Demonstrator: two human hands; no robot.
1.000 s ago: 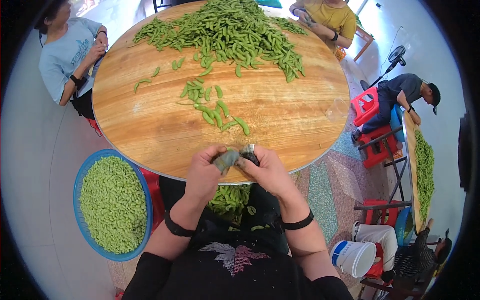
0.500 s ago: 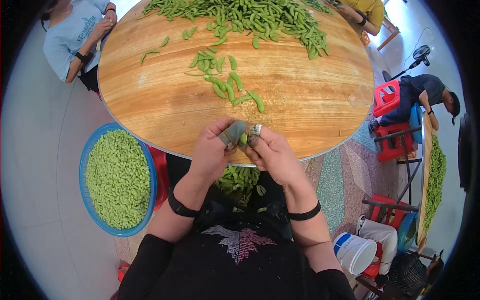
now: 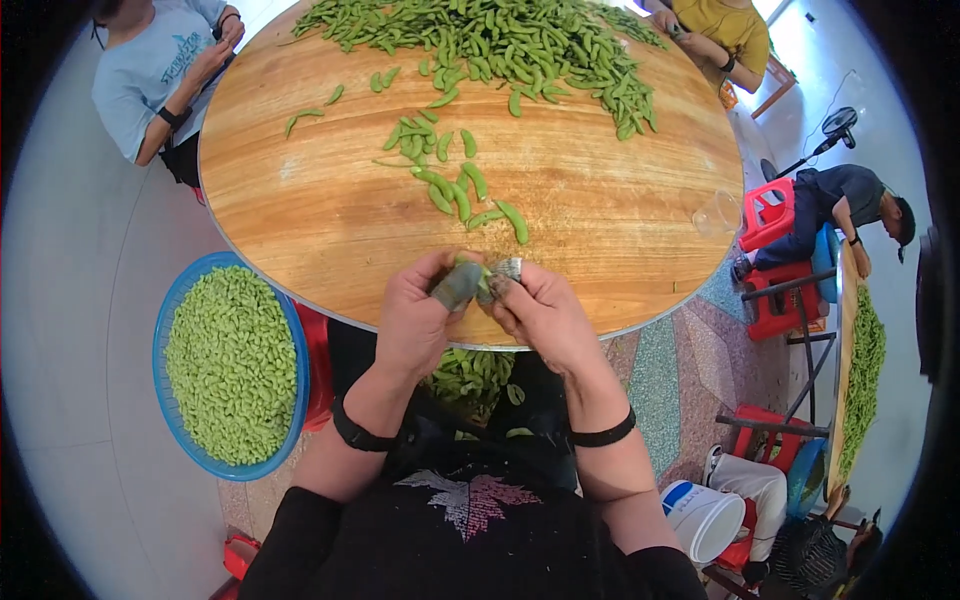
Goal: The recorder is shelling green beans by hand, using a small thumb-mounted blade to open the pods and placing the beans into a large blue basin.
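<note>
My left hand [image 3: 418,305] and my right hand [image 3: 545,308] meet at the near edge of the round wooden table [image 3: 330,215]. Between their pinched fingers is a green soybean pod [image 3: 482,274], mostly hidden by the fingers. Grey covers wrap the left thumb, and a pale wrap circles a right finger. Several loose pods [image 3: 452,190] lie just beyond my hands. Farther off, a large heap of pods [image 3: 510,45] covers the table's far side. To my left, a blue basket [image 3: 160,375] is filled with shelled green beans [image 3: 232,365].
A clear plastic cup [image 3: 716,213] rests near the table's right edge. Pods or husks [image 3: 470,375] lie below the table edge before me. A white bucket [image 3: 708,525] stands at lower right. Other people sit around this table and at another on the right.
My hands have shifted slightly in the view, and the pod between them is now more covered by my fingers. The loose pods on the table keep their arrangement.
</note>
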